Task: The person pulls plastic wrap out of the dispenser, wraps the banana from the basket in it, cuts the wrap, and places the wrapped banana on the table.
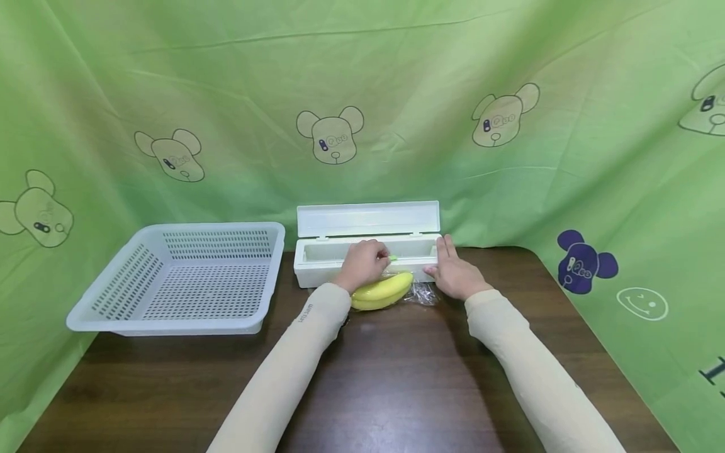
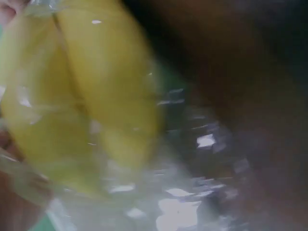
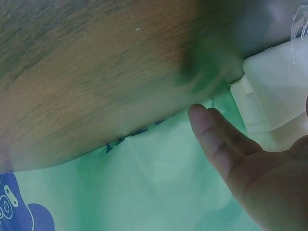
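Observation:
A long white cling film dispenser box (image 1: 323, 277) stands at the back of the table with its lid (image 1: 368, 218) raised. My left hand (image 1: 362, 261) reaches over the box's front edge, fingers curled, and pinches a small green slide cutter (image 1: 393, 257). In front of the box lie yellow bananas (image 1: 384, 290), wrapped in clear film; they fill much of the left wrist view (image 2: 110, 86). Crumpled cling film (image 1: 421, 294) spreads to their right. My right hand (image 1: 457, 275) presses on the box's right end with straight fingers, the thumb at its front.
A pale perforated plastic basket (image 1: 209, 325) sits on the left of the brown wooden table (image 1: 396, 390), close to the box. Behind and around the table hangs a green printed cloth (image 1: 396, 170).

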{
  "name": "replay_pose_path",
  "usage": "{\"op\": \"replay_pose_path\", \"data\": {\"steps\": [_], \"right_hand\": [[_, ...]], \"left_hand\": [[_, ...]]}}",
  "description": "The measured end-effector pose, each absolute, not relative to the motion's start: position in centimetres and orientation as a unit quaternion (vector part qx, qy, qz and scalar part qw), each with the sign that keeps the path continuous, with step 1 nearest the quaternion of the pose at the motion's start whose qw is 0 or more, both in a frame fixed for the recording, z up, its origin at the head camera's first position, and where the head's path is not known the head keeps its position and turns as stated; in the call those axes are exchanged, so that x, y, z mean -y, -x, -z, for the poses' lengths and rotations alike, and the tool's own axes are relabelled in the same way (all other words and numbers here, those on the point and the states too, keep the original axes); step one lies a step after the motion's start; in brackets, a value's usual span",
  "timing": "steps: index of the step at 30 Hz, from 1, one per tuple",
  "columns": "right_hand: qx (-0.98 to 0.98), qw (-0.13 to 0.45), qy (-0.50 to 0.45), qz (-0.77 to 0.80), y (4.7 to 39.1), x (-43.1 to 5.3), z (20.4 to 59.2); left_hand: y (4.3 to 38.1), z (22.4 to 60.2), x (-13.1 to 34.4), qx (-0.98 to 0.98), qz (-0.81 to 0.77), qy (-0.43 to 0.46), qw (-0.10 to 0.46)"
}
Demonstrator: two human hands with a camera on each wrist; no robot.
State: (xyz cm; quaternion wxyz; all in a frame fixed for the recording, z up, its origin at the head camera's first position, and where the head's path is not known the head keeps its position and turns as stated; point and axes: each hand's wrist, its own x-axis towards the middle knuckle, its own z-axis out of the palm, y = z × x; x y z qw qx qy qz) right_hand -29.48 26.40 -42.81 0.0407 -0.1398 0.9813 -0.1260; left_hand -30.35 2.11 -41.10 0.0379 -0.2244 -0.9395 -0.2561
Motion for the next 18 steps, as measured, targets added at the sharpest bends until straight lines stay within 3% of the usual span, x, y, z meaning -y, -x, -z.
{"op": "replay_pose_path", "data": {"steps": [18], "right_hand": [[-0.980, 0.036, 0.135, 0.139, 29.76, -26.54, 43.33]], "left_hand": [[30.26, 41.39, -1.09, 0.918, 0.341, 0.204, -0.009]]}}
